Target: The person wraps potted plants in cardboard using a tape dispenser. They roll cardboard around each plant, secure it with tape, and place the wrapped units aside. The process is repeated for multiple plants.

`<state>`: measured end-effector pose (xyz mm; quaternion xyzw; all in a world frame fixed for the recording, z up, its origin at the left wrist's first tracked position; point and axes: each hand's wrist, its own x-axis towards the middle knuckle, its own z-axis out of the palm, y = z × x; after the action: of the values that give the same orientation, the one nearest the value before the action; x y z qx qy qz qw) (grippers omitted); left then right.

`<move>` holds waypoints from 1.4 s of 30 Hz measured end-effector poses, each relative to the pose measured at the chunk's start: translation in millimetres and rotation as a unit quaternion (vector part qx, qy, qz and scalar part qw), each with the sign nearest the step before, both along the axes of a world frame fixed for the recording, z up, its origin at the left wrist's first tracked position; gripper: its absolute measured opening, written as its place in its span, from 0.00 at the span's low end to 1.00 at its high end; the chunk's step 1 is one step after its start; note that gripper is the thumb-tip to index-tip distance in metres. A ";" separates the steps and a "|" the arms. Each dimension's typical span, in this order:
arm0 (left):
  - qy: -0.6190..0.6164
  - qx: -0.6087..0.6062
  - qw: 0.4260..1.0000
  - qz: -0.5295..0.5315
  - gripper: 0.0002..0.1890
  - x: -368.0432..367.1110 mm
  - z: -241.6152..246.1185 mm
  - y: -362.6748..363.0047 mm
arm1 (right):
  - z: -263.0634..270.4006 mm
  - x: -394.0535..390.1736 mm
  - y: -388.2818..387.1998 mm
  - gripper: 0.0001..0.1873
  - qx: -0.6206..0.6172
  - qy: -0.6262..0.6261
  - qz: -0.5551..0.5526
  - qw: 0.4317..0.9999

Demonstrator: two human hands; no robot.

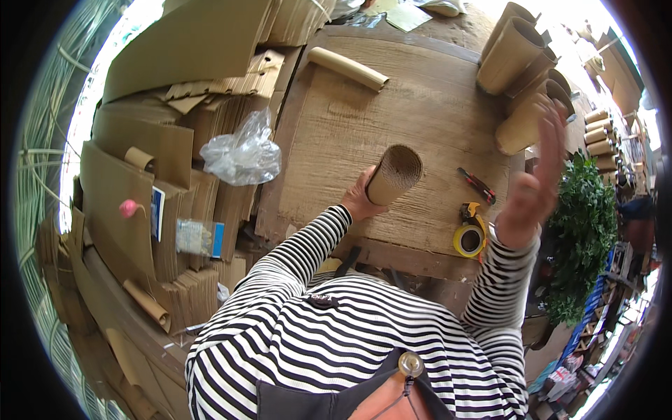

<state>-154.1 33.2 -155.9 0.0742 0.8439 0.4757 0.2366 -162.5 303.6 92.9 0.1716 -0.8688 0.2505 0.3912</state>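
My left hand (362, 198) grips a short cardboard cylinder (386, 188) low on its side and holds it over the wooden tabletop (336, 136). The cylinder's upper end faces me and shows tightly wound corrugated cardboard. My right hand (533, 194) is raised at the right, blurred, with its fingers extended and nothing in it. Behind its fingers stands a large cardboard tube (517, 128), partly hidden. Left of my right wrist lie a red and black utility knife (476, 185) and a yellow tape dispenser (469, 233). A rolled cardboard sheet (348, 68) rests at the table's far side.
Several upright cardboard tubes (509, 58) stand at the far right corner. Stacked cardboard sheets (173, 121) line the left side, with a clear plastic bag (244, 149) on them. A leafy green plant (585, 241) is beyond my right forearm.
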 end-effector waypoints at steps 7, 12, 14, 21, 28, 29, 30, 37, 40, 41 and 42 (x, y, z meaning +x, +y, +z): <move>0.129 0.041 0.991 -0.023 0.56 12.3 -30.0 -4.6 | -110.8 5.6 -134.0 0.38 0.253 -0.332 0.103 0.903; 0.043 0.036 0.998 0.034 0.56 21.4 -28.6 -10.7 | -56.5 -8.4 -141.0 0.39 0.166 -0.302 0.137 0.929; 0.124 0.084 0.988 0.041 0.57 28.2 -48.0 -20.3 | -10.1 -11.5 -143.1 0.38 0.158 -0.189 0.154 0.957; 0.219 -0.022 0.970 -0.104 0.42 4.3 -4.3 -6.5 | -111.4 19.0 -131.8 0.21 0.139 -0.211 0.121 0.960; 0.036 0.159 0.980 -0.114 0.26 -18.8 -24.2 -69.8 | -101.2 15.6 -151.2 0.27 0.148 -0.227 0.166 0.948; 0.056 0.171 0.979 -0.099 0.22 -18.4 -32.3 -69.9 | -98.3 13.5 -158.4 0.28 0.149 -0.234 0.173 0.945; 0.077 0.140 0.985 -0.066 0.21 -13.3 -31.6 -69.8 | -97.9 9.7 -163.1 0.29 0.157 -0.246 0.185 0.938; -0.078 0.243 0.940 0.224 0.13 -26.1 -93.4 -90.3 | -102.2 -69.2 -230.8 0.37 0.150 -0.194 0.182 0.952; -0.278 0.374 0.806 0.365 0.15 -20.2 -42.0 -71.3 | -112.0 -65.2 -226.8 0.38 0.126 -0.218 0.150 0.956; -0.298 0.367 0.794 0.381 0.15 -15.9 -46.2 -74.3 | -121.4 -58.5 -227.4 0.38 0.146 -0.247 0.144 0.947; -0.319 0.362 0.782 0.395 0.15 -9.7 -56.2 -74.6 | -140.1 -46.6 -220.8 0.38 0.167 -0.277 0.136 0.937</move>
<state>-163.8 -41.4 -212.0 -0.3419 0.4416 0.7942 0.2395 -209.1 82.8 -47.2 0.2750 -0.9402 0.1906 0.0633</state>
